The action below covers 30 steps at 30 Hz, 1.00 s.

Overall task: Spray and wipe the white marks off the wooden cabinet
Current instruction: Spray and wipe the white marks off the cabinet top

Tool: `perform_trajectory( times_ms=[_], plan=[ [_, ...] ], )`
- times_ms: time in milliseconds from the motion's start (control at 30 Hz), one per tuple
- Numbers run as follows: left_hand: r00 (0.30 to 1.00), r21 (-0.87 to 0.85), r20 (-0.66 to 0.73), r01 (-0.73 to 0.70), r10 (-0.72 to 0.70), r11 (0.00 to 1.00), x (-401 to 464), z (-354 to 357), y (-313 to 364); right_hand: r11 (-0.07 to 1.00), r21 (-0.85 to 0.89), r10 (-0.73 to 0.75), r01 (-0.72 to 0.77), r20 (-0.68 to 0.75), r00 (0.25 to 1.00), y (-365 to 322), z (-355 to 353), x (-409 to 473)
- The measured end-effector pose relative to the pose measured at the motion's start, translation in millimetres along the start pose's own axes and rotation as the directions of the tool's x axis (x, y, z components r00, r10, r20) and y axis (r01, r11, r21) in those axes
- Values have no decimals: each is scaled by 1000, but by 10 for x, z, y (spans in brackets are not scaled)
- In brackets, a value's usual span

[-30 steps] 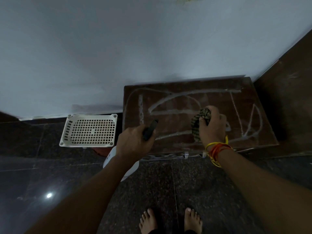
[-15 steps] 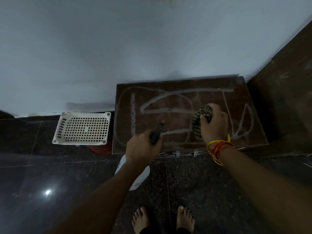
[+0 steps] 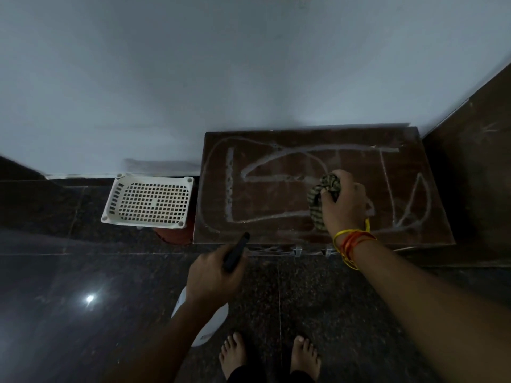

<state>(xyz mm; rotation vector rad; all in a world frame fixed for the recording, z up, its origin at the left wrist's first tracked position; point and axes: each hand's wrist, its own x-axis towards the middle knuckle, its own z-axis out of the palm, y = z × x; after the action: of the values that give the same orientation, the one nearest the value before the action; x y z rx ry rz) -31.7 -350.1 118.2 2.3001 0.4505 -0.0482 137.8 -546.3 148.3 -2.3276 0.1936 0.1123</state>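
Observation:
A low wooden cabinet (image 3: 276, 172) stands against the wall, its dark top covered in white marks (image 3: 229, 183) drawn as lines and loops. My right hand (image 3: 345, 203) grips a bunched striped cloth (image 3: 320, 197) and presses it on the cabinet top, right of the middle. My left hand (image 3: 213, 275) holds a spray bottle by its black nozzle head (image 3: 236, 251), in front of the cabinet's near edge; the white bottle body (image 3: 210, 327) hangs below my wrist, partly hidden by my forearm.
A white perforated plastic basket (image 3: 150, 200) sits left of the cabinet, with an orange-red object (image 3: 174, 234) under it. A dark wooden panel (image 3: 475, 161) rises on the right. The floor is dark polished stone (image 3: 83, 299). My bare feet (image 3: 271, 355) stand below.
My left hand with the spray bottle has drawn back from over the cabinet top to in front of its near edge. My right hand stays on the cloth.

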Motion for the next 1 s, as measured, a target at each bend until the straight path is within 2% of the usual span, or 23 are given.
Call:
perform_trajectory(
  times_ms=[467, 733, 1000],
  plan=[
    [987, -12, -62, 149, -149, 989, -284, -539, -466, 995, 26, -99, 97, 115, 988, -349, 548, -279],
    [983, -21, -64, 171, -172, 985, -388, -626, -836, 995, -4, -93, 95, 159, 983, -473, 944, -419],
    [982, -123, -80, 161, -172, 979, -79, -768, -1029, 993, -32, -111, 117, 164, 980, -660, 1420, -552]
  ],
)
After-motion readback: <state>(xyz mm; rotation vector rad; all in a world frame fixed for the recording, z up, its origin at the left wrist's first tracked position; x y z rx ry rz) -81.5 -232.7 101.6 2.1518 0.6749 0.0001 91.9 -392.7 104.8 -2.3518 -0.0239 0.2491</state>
